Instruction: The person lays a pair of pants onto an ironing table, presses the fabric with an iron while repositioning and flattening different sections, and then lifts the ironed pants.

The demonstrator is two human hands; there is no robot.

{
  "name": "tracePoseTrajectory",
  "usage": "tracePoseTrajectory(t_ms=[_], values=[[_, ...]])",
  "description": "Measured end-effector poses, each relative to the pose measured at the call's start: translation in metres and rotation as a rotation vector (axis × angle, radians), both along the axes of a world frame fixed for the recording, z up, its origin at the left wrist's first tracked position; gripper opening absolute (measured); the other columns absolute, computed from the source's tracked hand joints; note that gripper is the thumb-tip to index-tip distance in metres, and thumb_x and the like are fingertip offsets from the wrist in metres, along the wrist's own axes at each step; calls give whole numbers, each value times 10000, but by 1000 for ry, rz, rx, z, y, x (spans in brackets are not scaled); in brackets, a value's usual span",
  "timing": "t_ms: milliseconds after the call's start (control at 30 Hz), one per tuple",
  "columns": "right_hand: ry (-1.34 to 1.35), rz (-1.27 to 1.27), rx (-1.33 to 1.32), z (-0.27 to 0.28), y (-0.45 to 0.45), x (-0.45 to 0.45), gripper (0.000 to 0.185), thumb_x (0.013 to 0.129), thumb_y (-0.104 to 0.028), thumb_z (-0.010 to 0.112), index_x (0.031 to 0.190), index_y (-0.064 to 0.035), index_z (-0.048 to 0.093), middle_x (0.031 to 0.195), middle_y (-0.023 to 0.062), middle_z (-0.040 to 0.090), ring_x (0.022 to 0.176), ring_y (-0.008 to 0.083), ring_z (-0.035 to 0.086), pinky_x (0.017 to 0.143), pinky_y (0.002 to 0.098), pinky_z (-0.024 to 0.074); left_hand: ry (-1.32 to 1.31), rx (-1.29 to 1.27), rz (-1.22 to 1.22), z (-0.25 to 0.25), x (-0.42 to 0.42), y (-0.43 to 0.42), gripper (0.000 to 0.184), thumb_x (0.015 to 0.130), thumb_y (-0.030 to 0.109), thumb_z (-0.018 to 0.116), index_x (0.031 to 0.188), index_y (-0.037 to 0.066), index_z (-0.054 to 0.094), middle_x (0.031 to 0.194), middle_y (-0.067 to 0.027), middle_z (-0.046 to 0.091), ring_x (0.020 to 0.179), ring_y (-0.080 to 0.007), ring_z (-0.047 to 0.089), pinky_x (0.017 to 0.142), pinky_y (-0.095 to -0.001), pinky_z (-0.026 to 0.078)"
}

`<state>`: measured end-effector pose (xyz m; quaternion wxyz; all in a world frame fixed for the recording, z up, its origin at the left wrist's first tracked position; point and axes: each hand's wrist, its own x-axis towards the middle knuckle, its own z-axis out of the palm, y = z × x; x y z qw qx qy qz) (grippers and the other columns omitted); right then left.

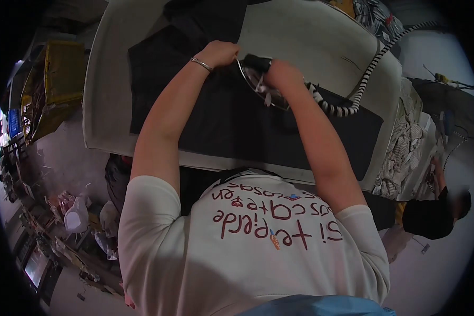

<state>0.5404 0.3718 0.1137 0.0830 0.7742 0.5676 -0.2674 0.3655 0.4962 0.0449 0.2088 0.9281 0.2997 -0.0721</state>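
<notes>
Dark cloth (pixel 216 126) lies spread over a pale padded ironing table (pixel 108 84), with a bunched part at the far side. My right hand (pixel 285 78) is wrapped around the dark handle of an iron (pixel 263 87), which stands on the cloth. From the iron's rear runs a black-and-white striped cord (pixel 366 73). My left hand (pixel 220 53), with a bracelet at the wrist, is closed at the cloth's far edge, just left of the iron's tip. Its fingertips are partly hidden, but they seem to pinch the cloth.
Striped fabric (pixel 405 142) is heaped along the table's right side. A co-worker in a black top (pixel 432 216) is at the right. Beyond the left edge stand a yellow bin (pixel 63 73) and cluttered items on the floor. More garments (pixel 376 18) lie at the far right.
</notes>
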Motion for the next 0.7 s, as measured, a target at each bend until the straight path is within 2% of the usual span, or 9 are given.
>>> tracePoseTrajectory(t_ms=[67,167,267,333,400,467,567,633,700], values=[[37,24,-112,14,32,7,408,724,-254,601,1053,-15,569,981,180,642,929,326,623,789,420,498,-52,82,24,0,-2,-2,194,836,241,524,901,77,605,884,-101,629,836,-311,591,717,-407,469],[12,34,-40,-2,22,18,408,735,-261,584,1059,-16,552,985,173,644,930,321,624,788,419,497,-252,161,101,9,3,-13,182,828,179,480,901,69,605,878,-111,626,841,-307,598,726,-395,485],[-41,1,-9,-10,-34,16,468,730,-251,611,1122,-17,508,956,171,650,916,309,631,784,398,501,-427,211,217,13,0,-33,154,823,133,488,897,51,595,912,-115,611,877,-300,583,759,-387,475],[-28,-26,-50,0,-57,20,495,733,-264,609,1138,-10,486,972,178,645,932,312,625,798,400,496,-692,293,227,-1,-3,-52,144,797,94,523,918,42,580,943,-114,595,903,-291,565,795,-383,459],[-77,-88,-88,13,-71,30,489,745,-282,595,1135,-4,497,1010,193,632,962,320,612,827,400,483,-687,192,232,-12,2,-80,165,785,85,540,943,49,575,980,-105,584,942,-281,553,829,-386,444],[-135,-221,-29,-9,-67,72,476,752,-279,579,1146,-22,506,1035,189,626,972,327,605,834,411,478,-679,105,222,-26,15,-107,195,774,76,557,968,56,570,1017,-96,573,982,-270,541,863,-388,430],[-95,-440,-9,-5,-54,133,436,726,-274,559,1079,-17,542,1024,185,629,969,359,594,819,438,473,-631,234,140,-45,33,-132,292,779,140,582,1059,63,551,1140,-94,535,1108,-259,490,958,-402,374],[-110,-411,36,-4,-71,155,430,720,-274,568,1079,-40,545,1006,178,632,955,356,597,808,438,476,-462,308,300,-45,40,-140,384,782,194,602,1134,61,521,1265,-87,467,1216,-253,413,1031,-425,305],[-138,-391,79,-6,-93,167,424,714,-275,577,1080,-63,548,988,172,636,941,354,601,797,438,479,-472,337,297,-51,35,-141,414,785,212,604,1158,58,508,1288,-89,451,1229,-255,402,1040,-430,294]])
